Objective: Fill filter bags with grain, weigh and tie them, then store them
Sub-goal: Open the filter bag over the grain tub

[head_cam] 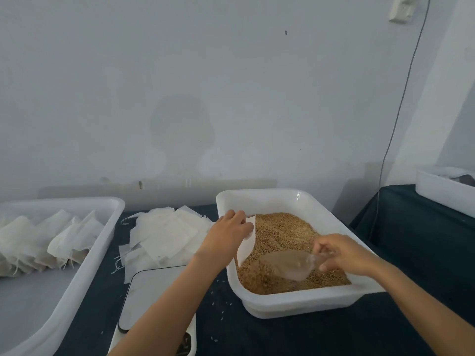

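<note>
A white tub [303, 303] in front of me holds brown grain [280, 232]. My left hand [226, 233] pinches an empty white filter bag [247, 244] by its top edge, so that it hangs over the grain at the tub's left side. My right hand [344, 253] grips the handle of a clear plastic scoop [288, 264], whose bowl lies over the grain near the bag's lower end. A loose pile of empty filter bags [167, 235] lies on the dark table left of the tub. A white scale [151, 291] sits below that pile, partly hidden by my left forearm.
A large white tray [110, 209] at the left holds several filled, tied bags [51, 240]. Another white bin [442, 194] stands on a table at the far right, with a cable [401, 104] hanging down the wall beside it. A few stray grains [221, 304] dot the dark tablecloth.
</note>
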Demonstrator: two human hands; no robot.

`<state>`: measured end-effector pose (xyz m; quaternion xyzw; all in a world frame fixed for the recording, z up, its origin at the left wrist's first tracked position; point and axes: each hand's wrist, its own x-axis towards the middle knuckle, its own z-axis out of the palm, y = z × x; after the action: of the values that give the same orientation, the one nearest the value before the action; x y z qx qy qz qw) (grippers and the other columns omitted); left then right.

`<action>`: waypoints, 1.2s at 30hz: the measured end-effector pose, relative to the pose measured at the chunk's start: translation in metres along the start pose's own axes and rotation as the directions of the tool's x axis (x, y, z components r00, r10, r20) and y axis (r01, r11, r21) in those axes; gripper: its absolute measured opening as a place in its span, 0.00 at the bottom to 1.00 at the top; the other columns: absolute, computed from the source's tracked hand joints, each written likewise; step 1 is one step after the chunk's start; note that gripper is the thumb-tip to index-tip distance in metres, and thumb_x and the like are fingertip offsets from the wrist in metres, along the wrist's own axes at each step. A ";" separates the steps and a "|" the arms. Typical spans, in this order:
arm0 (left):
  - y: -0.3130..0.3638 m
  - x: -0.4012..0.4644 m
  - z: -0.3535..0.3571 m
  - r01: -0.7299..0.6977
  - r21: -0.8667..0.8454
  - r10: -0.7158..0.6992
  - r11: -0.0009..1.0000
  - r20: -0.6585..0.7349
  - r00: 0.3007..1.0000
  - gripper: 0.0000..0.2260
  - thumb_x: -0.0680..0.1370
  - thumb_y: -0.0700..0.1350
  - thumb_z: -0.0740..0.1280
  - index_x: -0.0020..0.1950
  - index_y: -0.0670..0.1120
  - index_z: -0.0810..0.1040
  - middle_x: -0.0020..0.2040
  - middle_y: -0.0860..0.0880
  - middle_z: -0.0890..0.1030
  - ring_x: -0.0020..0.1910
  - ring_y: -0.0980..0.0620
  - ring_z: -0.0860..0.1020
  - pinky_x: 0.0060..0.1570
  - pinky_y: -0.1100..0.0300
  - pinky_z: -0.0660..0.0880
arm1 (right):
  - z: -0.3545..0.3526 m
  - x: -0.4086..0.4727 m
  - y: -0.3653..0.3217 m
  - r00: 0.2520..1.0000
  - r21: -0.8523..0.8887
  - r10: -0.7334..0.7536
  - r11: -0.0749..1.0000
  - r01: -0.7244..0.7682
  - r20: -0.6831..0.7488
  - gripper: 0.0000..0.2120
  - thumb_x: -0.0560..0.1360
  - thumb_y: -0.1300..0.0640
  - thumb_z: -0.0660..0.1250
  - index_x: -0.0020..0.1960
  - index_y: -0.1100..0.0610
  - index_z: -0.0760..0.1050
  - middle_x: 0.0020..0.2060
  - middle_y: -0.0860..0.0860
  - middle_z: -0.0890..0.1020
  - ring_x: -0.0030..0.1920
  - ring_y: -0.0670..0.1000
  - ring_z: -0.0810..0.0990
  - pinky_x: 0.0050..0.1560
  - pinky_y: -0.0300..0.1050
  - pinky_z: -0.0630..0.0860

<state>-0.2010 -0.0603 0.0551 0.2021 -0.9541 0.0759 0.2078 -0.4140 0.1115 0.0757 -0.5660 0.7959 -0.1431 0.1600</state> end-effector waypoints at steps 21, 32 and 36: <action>0.033 0.017 -0.003 -0.080 -0.430 0.091 0.899 0.004 0.996 0.07 0.76 0.43 0.68 0.51 0.42 0.82 0.46 0.49 0.75 0.46 0.53 0.69 0.44 0.65 0.62 | -0.088 -0.004 -0.042 0.976 -0.469 0.016 0.875 -0.118 -0.217 0.11 0.73 0.54 0.70 0.54 0.47 0.75 0.52 0.45 0.79 0.54 0.49 0.76 0.52 0.46 0.70; 0.039 0.012 0.007 -0.121 -0.508 0.072 0.853 -0.115 0.991 0.03 0.76 0.41 0.68 0.46 0.42 0.80 0.44 0.54 0.73 0.46 0.56 0.69 0.48 0.64 0.66 | -0.090 0.006 -0.078 0.925 -0.881 -0.316 0.471 -0.038 -0.209 0.13 0.73 0.64 0.64 0.53 0.48 0.75 0.45 0.46 0.80 0.46 0.49 0.74 0.47 0.43 0.57; 0.037 0.010 0.011 -0.054 -0.541 0.003 0.839 -0.094 0.996 0.03 0.77 0.39 0.66 0.45 0.41 0.78 0.44 0.53 0.72 0.45 0.56 0.69 0.46 0.65 0.66 | -0.090 0.004 -0.077 0.896 -0.905 -0.395 0.424 -0.015 -0.200 0.15 0.73 0.64 0.64 0.53 0.47 0.73 0.44 0.44 0.78 0.47 0.49 0.74 0.51 0.44 0.60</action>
<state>-0.2288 -0.0330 0.0477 0.1173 -0.9292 -0.1851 0.2976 -0.3870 0.0871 0.1883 -0.6126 0.6941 0.1701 -0.3377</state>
